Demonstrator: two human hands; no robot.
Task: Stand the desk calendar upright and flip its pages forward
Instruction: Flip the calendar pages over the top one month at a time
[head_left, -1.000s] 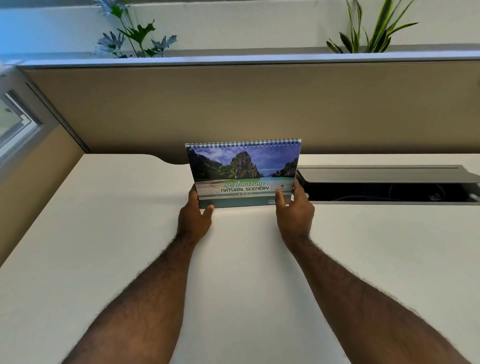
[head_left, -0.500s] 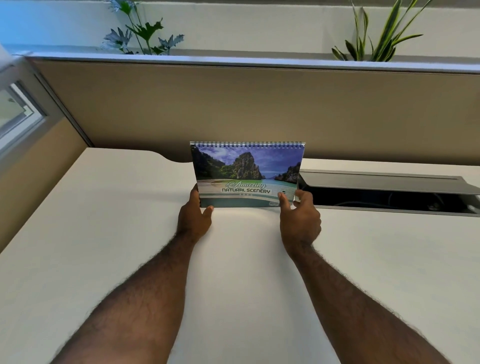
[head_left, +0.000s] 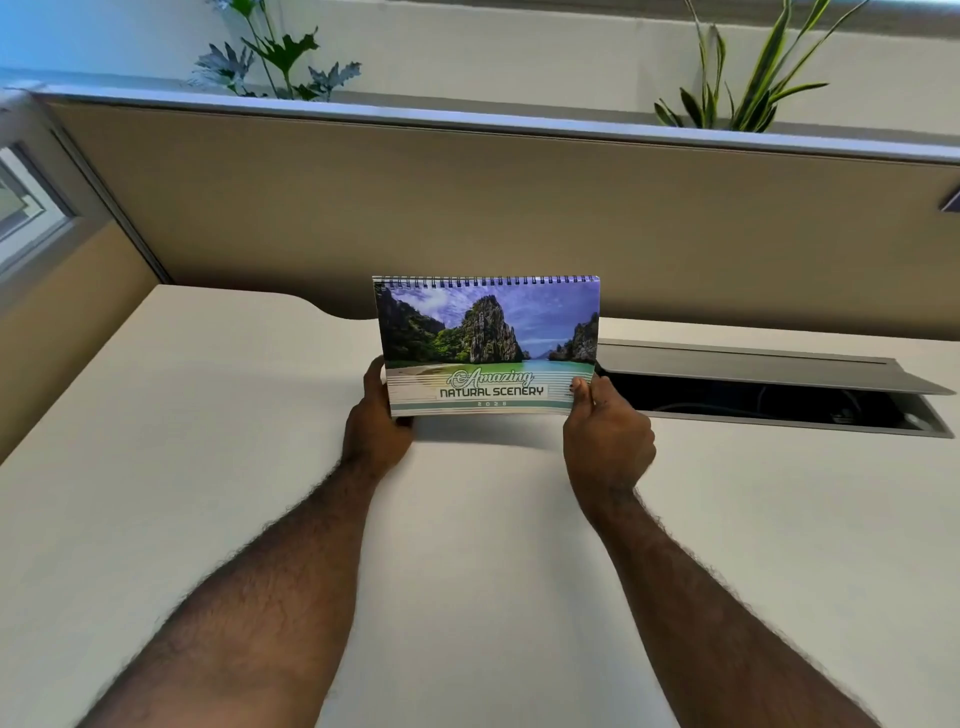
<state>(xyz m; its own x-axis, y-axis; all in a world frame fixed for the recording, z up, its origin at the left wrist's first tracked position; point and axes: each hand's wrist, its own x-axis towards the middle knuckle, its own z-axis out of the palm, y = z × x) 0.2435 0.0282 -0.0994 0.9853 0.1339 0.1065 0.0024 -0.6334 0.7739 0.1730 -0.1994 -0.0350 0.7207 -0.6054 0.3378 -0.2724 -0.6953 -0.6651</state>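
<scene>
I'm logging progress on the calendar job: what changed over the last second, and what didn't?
Little changed. The right hand shifted its grip at the desk calendar's lower right corner, thumb now pinching the cover's edge, fingers curled more. The left hand kept holding the lower left corner. The calendar stayed upright on the desk, cover showing, no page flipped. The cable hatch stayed open.

Office cubicle; partition (head_left: 467, 208), desk (head_left: 467, 519)

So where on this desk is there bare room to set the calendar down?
Bare desk lies left of the left hand, and in front between both forearms. Right of the right hand is free below the open cable tray. Behind the calendar, the partition crowds it.
</scene>
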